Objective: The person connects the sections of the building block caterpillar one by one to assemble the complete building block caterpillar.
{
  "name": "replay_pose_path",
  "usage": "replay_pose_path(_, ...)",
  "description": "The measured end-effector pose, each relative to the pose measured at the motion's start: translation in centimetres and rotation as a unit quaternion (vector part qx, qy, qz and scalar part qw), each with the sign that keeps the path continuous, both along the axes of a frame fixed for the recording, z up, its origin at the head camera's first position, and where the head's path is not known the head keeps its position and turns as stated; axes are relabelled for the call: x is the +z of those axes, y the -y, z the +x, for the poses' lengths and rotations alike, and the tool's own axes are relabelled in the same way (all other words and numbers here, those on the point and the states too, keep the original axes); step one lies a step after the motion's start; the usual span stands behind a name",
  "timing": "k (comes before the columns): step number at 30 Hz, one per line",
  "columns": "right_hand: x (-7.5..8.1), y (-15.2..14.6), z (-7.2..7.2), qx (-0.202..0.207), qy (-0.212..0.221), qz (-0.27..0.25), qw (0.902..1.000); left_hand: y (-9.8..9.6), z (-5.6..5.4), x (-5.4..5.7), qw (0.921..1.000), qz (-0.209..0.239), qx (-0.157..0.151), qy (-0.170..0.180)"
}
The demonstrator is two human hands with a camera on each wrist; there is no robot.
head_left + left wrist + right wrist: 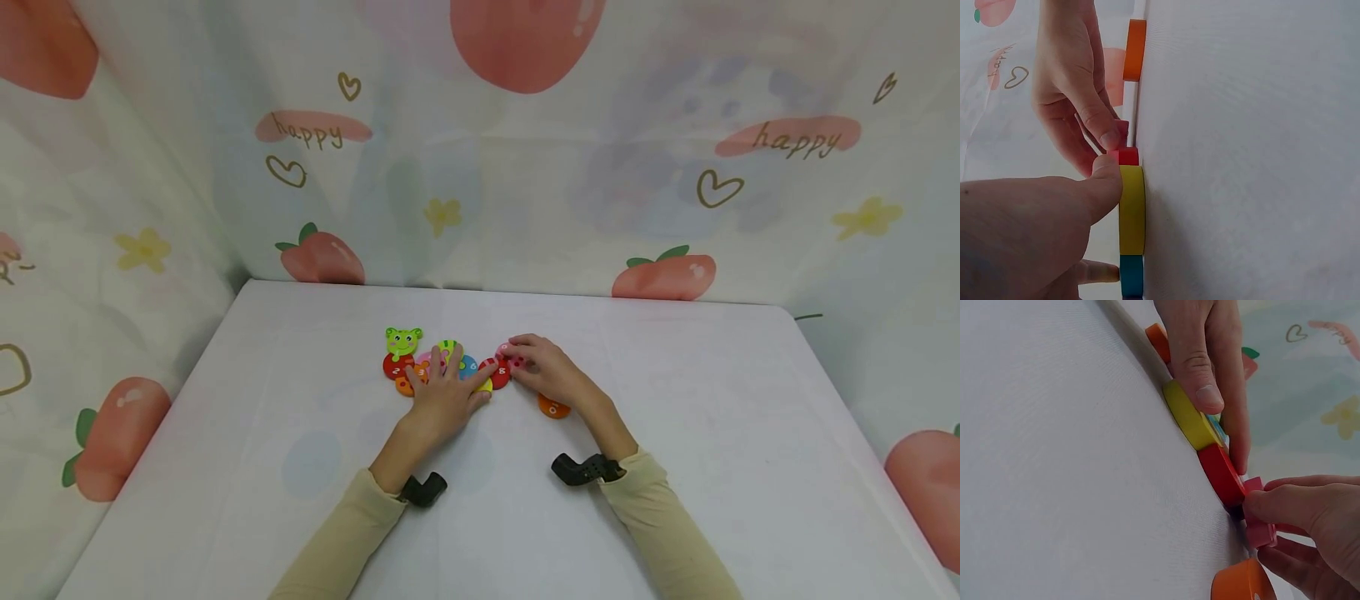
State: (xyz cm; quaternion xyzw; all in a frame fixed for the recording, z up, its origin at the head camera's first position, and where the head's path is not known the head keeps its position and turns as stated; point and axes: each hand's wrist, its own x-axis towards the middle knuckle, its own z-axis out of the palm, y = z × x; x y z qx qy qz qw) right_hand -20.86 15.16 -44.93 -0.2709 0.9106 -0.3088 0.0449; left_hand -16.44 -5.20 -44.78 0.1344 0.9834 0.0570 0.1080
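A row of colourful numbered caterpillar puzzle pieces lies on the table, led by a green smiling head piece [403,340] at its left end. My left hand [438,406] rests over the row with fingers spread and fairly straight. In the right wrist view, its thumb is at the yellow piece [1185,419] and a finger reaches along the red piece [1218,474]. Between thumb and fingers my right hand [553,373] pinches a pink piece [1260,534], right at the red piece's end. An orange piece [553,407] marked 10 lies apart, below the right hand.
The white table [675,517] extends around the pieces. A patterned cloth [525,183] stands behind the table's far edge and at its sides. Each wrist wears a black camera mount, such as the right one [581,469].
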Motion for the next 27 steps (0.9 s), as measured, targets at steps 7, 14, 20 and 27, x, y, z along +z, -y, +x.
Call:
replay_pose_path(7,-0.18,-0.04,0.0,0.003,0.01,0.023,0.9997,0.02,0.08,0.11,0.9999,0.01,0.002,0.004)
replay_pose_path(14,0.06,0.17,0.1,0.007,0.003,0.031,0.9995,0.01,0.06,0.23,0.9999,0.016,0.005,0.004)
replay_pose_path(20,-0.02,0.37,0.01,-0.01,0.014,0.031,0.9994,-0.03,0.02,0.2,0.9999,0.014,0.002,0.001)
replay_pose_path(27,-0.14,0.42,0.02,-0.016,0.016,0.034,0.9992,-0.01,0.07,0.22,0.9999,0.009,0.004,0.003)
